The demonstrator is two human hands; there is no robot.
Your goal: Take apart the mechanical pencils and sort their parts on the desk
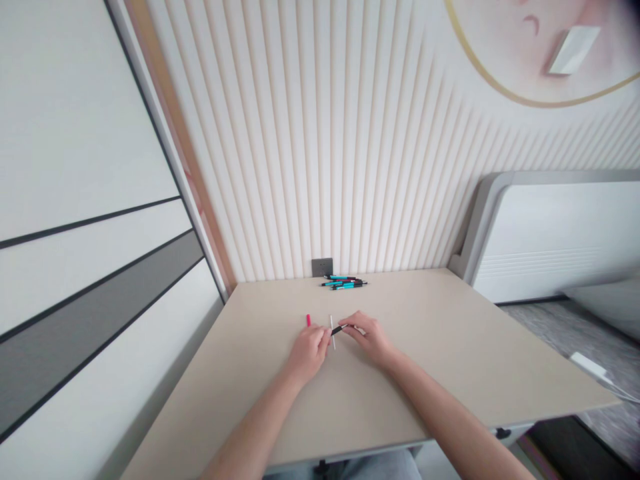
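Observation:
Near the middle of the table, my left hand [311, 348] is closed around one end of a black pen part [337, 330]. My right hand [369, 335] pinches the pale tip at its other end, thumb and fingers together. A thin white stick, like a pen refill [331, 322], lies on the table, passing behind or beneath the black part. Just beyond my left hand lies a red pen barrel [309, 320], its near end hidden by the fingers.
Several blue, black and dark red pens [345, 283] lie in a pile at the table's back edge, below a dark wall socket [322, 267]. The beige table [240, 380] meets a ribbed wall. A white cabinet [65, 280] stands left, a bed headboard [555, 233] right.

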